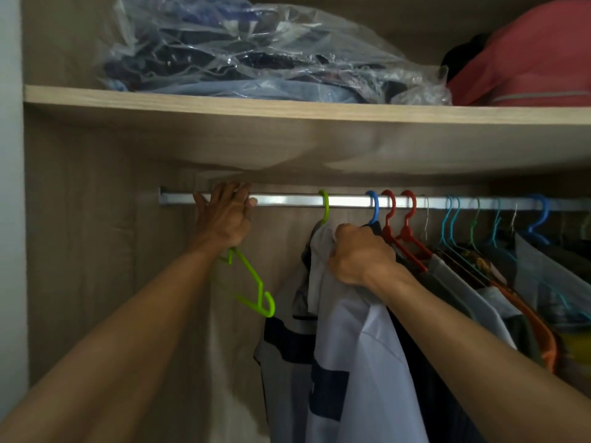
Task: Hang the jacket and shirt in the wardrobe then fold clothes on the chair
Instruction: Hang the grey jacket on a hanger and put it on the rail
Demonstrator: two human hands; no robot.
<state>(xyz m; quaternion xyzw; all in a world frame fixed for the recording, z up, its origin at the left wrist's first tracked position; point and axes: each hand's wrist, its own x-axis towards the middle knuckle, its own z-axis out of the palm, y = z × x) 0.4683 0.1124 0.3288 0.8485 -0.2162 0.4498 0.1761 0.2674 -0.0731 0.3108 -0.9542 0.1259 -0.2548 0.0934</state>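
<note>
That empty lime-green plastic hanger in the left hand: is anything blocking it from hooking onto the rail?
Nothing visible does. The left hand holds the empty lime-green plastic hanger at the silver metal rail, whose stretch to the next green hook is bare.

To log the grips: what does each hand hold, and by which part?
Left hand holds an empty green hanger at its hook end, up by the rail. Right hand grips the hung white shirt by the shoulder cloth.

A pale shirt (339, 314) with dark navy bands hangs from a green hanger (324, 206) hooked on the rail (287, 200), left of the other hung clothes, bunched near its collar.
</note>
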